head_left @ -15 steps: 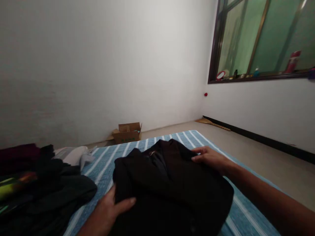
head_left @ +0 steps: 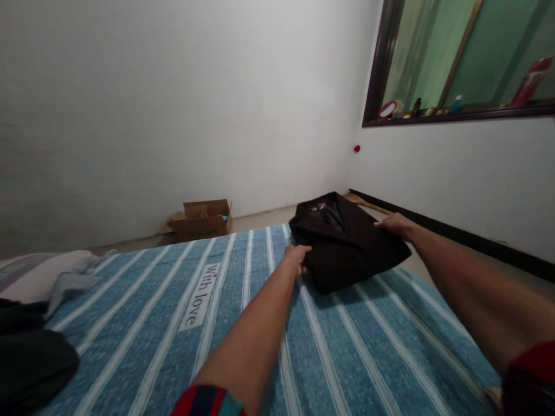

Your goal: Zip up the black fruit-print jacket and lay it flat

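A folded black jacket point(head_left: 347, 242) rests at the far right corner of a blue striped mattress point(head_left: 173, 323). Both my arms are stretched out to it. My left hand point(head_left: 297, 257) grips the jacket's near left edge. My right hand point(head_left: 393, 223) holds its far right edge. The jacket lies flat with its collar and a small label facing the wall.
A pile of dark clothes point(head_left: 30, 358) and a pale cloth point(head_left: 56, 277) lie at the mattress's left end. An open cardboard box point(head_left: 202, 218) stands on the floor by the wall. A window sill point(head_left: 455, 107) with small bottles runs along the right wall.
The folded jacket has gone from close in front of me to the far right corner of the mattress, with both hands still on it and my arms now extended.
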Demonstrator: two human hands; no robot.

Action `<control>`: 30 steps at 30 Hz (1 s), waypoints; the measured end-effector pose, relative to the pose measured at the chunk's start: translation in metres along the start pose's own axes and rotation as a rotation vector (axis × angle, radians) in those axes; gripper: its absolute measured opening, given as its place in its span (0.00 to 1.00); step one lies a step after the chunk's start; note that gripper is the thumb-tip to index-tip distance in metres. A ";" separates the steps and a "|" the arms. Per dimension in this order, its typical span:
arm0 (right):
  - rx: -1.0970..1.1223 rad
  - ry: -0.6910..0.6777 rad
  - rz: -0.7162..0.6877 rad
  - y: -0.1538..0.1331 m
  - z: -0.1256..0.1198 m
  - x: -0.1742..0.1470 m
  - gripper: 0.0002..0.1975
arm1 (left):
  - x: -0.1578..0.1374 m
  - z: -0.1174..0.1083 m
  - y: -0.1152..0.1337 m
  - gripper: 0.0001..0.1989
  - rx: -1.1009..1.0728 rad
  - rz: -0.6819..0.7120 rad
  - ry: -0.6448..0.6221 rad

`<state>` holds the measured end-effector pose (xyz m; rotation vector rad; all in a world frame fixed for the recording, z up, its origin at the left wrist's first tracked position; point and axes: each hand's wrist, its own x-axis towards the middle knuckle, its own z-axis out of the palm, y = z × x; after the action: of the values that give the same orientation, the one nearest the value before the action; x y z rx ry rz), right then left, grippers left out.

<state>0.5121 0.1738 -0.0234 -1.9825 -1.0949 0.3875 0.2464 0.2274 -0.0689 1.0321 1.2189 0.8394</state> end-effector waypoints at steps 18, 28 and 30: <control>-0.585 0.043 0.193 0.082 0.028 -0.004 0.27 | 0.002 0.031 -0.054 0.12 0.095 -0.052 0.112; -0.765 0.120 -0.255 0.025 0.058 -0.052 0.22 | -0.019 0.031 -0.059 0.15 0.156 -0.072 0.055; -0.744 0.057 -0.426 0.014 0.074 -0.072 0.22 | -0.026 0.031 -0.061 0.17 0.147 -0.073 0.035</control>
<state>0.4343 0.1498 -0.0882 -2.2572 -1.7464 -0.3575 0.2713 0.1774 -0.1172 1.0878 1.3556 0.7218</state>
